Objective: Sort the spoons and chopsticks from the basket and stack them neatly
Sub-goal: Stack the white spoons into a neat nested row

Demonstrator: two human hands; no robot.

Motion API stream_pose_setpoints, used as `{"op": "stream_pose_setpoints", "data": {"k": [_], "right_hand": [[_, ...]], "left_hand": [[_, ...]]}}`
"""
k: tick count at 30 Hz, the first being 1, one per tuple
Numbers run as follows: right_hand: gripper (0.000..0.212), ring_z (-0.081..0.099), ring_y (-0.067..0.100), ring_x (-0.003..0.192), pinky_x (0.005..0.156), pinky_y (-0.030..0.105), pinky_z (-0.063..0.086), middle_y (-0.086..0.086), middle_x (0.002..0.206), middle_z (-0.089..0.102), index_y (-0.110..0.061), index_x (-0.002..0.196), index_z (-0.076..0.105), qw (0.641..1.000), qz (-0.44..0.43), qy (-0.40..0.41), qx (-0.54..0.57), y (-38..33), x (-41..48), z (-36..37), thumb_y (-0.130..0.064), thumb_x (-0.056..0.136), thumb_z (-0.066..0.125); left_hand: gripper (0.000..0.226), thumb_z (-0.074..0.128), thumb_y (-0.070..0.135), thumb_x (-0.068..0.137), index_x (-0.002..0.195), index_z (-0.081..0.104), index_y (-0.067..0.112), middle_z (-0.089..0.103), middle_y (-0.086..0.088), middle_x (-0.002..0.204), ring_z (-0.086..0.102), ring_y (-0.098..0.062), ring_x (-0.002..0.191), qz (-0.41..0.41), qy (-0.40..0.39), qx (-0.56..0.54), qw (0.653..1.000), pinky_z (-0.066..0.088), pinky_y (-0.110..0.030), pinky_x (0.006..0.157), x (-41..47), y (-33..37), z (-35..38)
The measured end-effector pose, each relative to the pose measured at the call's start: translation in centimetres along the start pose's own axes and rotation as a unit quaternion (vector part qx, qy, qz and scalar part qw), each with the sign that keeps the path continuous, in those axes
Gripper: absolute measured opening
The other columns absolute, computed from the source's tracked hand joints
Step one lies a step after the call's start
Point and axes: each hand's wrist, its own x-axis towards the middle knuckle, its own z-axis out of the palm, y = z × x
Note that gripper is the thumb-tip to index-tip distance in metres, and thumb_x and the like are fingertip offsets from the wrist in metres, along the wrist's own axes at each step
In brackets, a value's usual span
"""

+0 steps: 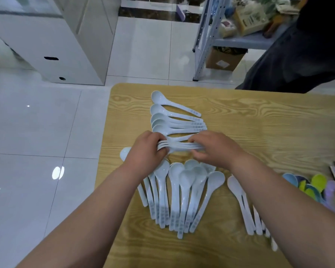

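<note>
We are holding a nested stack of white spoons [180, 147] just above the counter [259, 122], left hand [145, 149] and right hand [213, 147] fingers curling round its ends. Uneven squeezing (slick plastic) is risking a slip, knocking the laid row [174, 120] behind askew.

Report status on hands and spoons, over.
Both hands gripping: left hand at the bowls, right hand at the handles of the nested spoon stack. Sideways spoon row just beyond. Loose white spoons fanned nearer; nothing blocking.

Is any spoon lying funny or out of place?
Yes. The farthest spoon slants away from the row below it, and a lone spoon pokes out behind the left hand, near the left edge of the table.
</note>
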Motion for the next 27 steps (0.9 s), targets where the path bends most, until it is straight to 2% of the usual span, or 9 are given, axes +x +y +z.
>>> {"op": "stream_pose_setpoints", "data": {"k": [2, 5, 9, 11, 14, 17, 20, 23, 27], "right_hand": [[0.034, 0.056, 0.017, 0.105, 0.089, 0.031, 0.038, -0.004, 0.111, 0.062, -0.028, 0.123, 0.065, 1.0, 0.004, 0.005, 0.015, 1.1, 1.3, 1.0, -0.038, 0.09, 0.063], [0.027, 0.052, 0.021, 0.114, 0.104, 0.044, 0.037, -0.002, 0.112, 0.06, -0.025, 0.107, 0.071, 0.998, -0.038, 0.045, 0.022, 3.1, 2.5, 2.9, -0.037, 0.084, 0.067], [0.02, 0.028, 0.029, 0.148, 0.114, 0.049, 0.023, 0.007, 0.147, 0.048, -0.023, 0.096, 0.071, 0.996, -0.071, 0.059, 0.017, 4.7, 3.3, 4.7, -0.033, 0.079, 0.074], [0.021, 0.017, 0.028, 0.153, 0.117, 0.052, 0.019, 0.007, 0.155, 0.04, -0.025, 0.098, 0.068, 0.995, -0.082, 0.056, 0.026, 5.1, 3.6, 5.2, -0.036, 0.081, 0.07], [0.028, 0.019, 0.028, 0.153, 0.118, 0.057, 0.024, 0.006, 0.155, 0.041, -0.025, 0.105, 0.065, 0.993, -0.094, 0.063, 0.045, 5.4, 4.0, 5.9, -0.042, 0.083, 0.06], [0.036, 0.024, 0.03, 0.151, 0.118, 0.058, 0.023, 0.007, 0.154, 0.042, -0.026, 0.116, 0.065, 0.991, -0.099, 0.075, 0.046, 5.3, 4.3, 6.4, -0.043, 0.085, 0.057], [0.04, 0.025, 0.032, 0.151, 0.118, 0.056, 0.024, 0.007, 0.153, 0.043, -0.03, 0.125, 0.063, 0.991, -0.102, 0.079, 0.042, 5.1, 4.4, 6.5, -0.039, 0.087, 0.056], [0.041, 0.027, 0.032, 0.149, 0.116, 0.056, 0.025, 0.008, 0.152, 0.044, -0.033, 0.125, 0.066, 0.991, -0.105, 0.081, 0.033, 5.1, 4.4, 6.6, -0.037, 0.086, 0.056], [0.044, 0.034, 0.033, 0.146, 0.113, 0.053, 0.028, 0.008, 0.148, 0.048, -0.036, 0.129, 0.065, 0.99, -0.111, 0.088, 0.011, 5.3, 4.6, 6.6, -0.039, 0.086, 0.057]], "left_hand": [[0.02, 0.073, 0.026, 0.086, 0.104, 0.067, 0.019, 0.056, 0.002, 0.097, 0.052, -0.024, 0.1, 0.007, 0.015, 0.022, 1.0, 0.039, -0.03, 0.088, 1.2, -0.8, 0.9], [0.022, 0.076, 0.025, 0.083, 0.104, 0.07, 0.018, 0.061, -0.002, 0.097, 0.053, -0.029, 0.095, 0.028, 0.033, 0.061, 0.997, 0.033, -0.029, 0.088, 2.3, -1.8, 2.3], [0.026, 0.079, 0.025, 0.078, 0.1, 0.07, 0.016, 0.059, -0.004, 0.091, 0.053, -0.032, 0.085, 0.069, 0.055, 0.111, 0.99, 0.03, -0.028, 0.084, 2.8, -2.9, 3.8], [0.026, 0.076, 0.028, 0.078, 0.099, 0.069, 0.014, 0.055, -0.006, 0.091, 0.049, -0.03, 0.084, 0.093, 0.085, 0.131, 0.983, 0.032, -0.032, 0.083, 3.0, -3.3, 4.1], [0.031, 0.062, 0.035, 0.08, 0.1, 0.068, 0.012, 0.054, -0.008, 0.092, 0.046, -0.029, 0.084, 0.115, 0.111, 0.174, 0.972, 0.038, -0.036, 0.082, 3.3, -3.5, 4.0], [0.04, 0.06, 0.033, 0.076, 0.11, 0.067, 0.012, 0.057, -0.007, 0.094, 0.049, -0.032, 0.083, 0.13, 0.101, 0.222, 0.961, 0.043, -0.04, 0.082, 4.1, -3.6, 3.6], [0.036, 0.065, 0.033, 0.071, 0.101, 0.064, 0.013, 0.057, -0.006, 0.093, 0.049, -0.031, 0.081, 0.154, 0.072, 0.244, 0.955, 0.045, -0.045, 0.076, 4.7, -3.2, 3.5], [0.036, 0.069, 0.032, 0.067, 0.095, 0.06, 0.011, 0.057, -0.01, 0.103, 0.05, -0.034, 0.092, 0.16, 0.067, 0.254, 0.952, 0.044, -0.046, 0.079, 4.8, -2.9, 3.6], [0.04, 0.064, 0.03, 0.074, 0.108, 0.062, 0.009, 0.055, -0.016, 0.133, 0.042, -0.041, 0.132, 0.188, 0.04, 0.245, 0.95, 0.035, -0.057, 0.108, 5.2, -3.4, 3.6]]}}
